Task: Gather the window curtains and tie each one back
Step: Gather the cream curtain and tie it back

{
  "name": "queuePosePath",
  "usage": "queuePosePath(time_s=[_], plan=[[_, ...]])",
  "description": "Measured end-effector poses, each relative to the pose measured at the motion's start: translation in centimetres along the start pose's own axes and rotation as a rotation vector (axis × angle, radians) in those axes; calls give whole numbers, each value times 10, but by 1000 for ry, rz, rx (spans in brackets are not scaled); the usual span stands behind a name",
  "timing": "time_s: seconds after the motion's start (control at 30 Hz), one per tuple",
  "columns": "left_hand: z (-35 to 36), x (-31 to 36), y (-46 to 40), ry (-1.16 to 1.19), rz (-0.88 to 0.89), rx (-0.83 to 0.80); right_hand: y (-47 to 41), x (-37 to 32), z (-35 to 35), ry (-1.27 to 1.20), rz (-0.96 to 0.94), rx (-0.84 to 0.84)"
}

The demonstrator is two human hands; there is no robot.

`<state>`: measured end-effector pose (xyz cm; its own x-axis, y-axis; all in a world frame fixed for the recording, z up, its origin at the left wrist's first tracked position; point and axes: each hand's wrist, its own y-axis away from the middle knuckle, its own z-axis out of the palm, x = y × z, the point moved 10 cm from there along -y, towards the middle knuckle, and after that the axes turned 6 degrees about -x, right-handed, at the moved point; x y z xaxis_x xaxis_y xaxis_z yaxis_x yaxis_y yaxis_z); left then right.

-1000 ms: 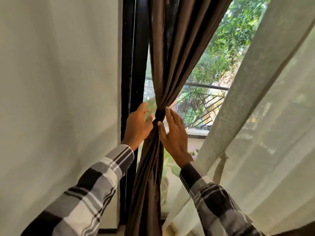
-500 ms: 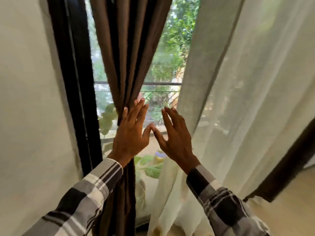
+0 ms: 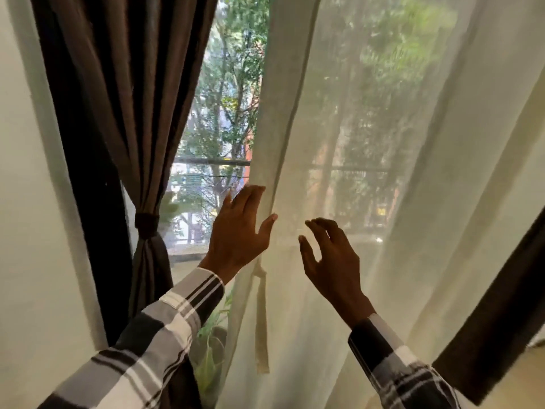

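At the window, the brown curtain [image 3: 129,113] on the left is already cinched at its waist by a dark tie [image 3: 146,221], so its folds narrow there and leave the glass [image 3: 218,128] clear. Just beside it on the right hangs the pale sheer curtain [image 3: 383,143], loose and spread across the rest of the pane, with its own cloth tie strip [image 3: 262,320] dangling free along its near edge.

Both hands are raised to that sheer. The left hand [image 3: 239,231] is open, fingers spread, its fingertips at the curtain's left edge, likely to catch the hem and draw it in. The right hand [image 3: 330,261] is open too, fingers curled loosely, close in front of the fabric; whether it touches cannot be told. The hands are apart and clamp nothing.

Judging by this, one curtain is done and the gathering of the second is only beginning. The sheer is thin and slippery-looking, so folds may slide out of a light grip before the strip goes round them. A second brown curtain [image 3: 486,335] hangs loose at far right.
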<state>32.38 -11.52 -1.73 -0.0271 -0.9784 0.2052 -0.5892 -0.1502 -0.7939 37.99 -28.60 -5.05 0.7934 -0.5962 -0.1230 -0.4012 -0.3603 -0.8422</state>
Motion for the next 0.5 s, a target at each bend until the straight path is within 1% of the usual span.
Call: queuePosePath(time_s=[0.17, 0.27, 0.37, 0.43, 0.5], plan=[[25, -5, -4, -17, -241, -68, 14, 23, 9, -55, -27, -82], [35, -17, -13, -10, -336, -87, 15, 30, 9, -108, -21, -89], [37, -28, -22, -14, -357, -75, 10, 46, 12, -226, 89, -76], [39, -37, -20, -9, -361, -94, 6, 58, 20, -366, 199, -72], [42, -42, -12, 53, -336, -89, 3, 71, 41, -519, 333, -113]])
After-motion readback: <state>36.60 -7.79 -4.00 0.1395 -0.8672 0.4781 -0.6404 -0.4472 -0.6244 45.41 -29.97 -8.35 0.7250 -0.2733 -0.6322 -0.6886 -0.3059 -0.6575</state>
